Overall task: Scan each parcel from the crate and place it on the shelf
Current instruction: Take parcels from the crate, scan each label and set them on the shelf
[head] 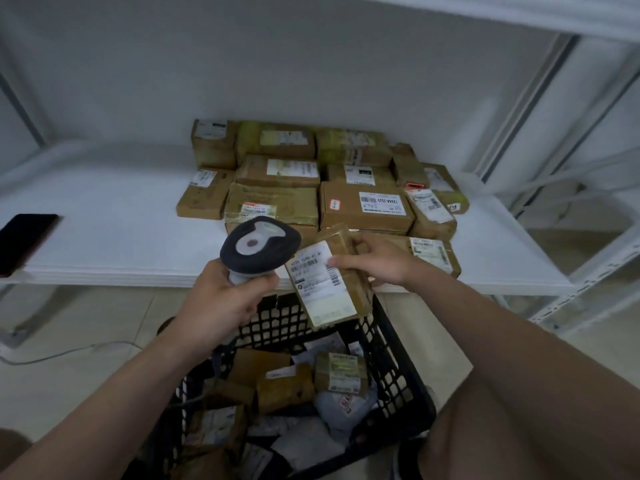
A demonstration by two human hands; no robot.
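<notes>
My left hand [221, 299] grips the handle of a grey and black barcode scanner [259, 245], its head pointing at the parcel beside it. My right hand [372, 261] holds a brown cardboard parcel [332, 282] with a white label facing up, tilted, above the far rim of the black plastic crate [398, 348]. The crate holds several brown boxes and white and grey bags. On the white shelf [121, 244] behind lie several stacked brown parcels [367, 206].
A dark phone [26, 242] lies at the shelf's left edge. White shelf uprights [526, 109] rise at the right, with a lower shelf frame beyond. A white cable [69, 351] runs over the tiled floor at left. My knee is at the lower right.
</notes>
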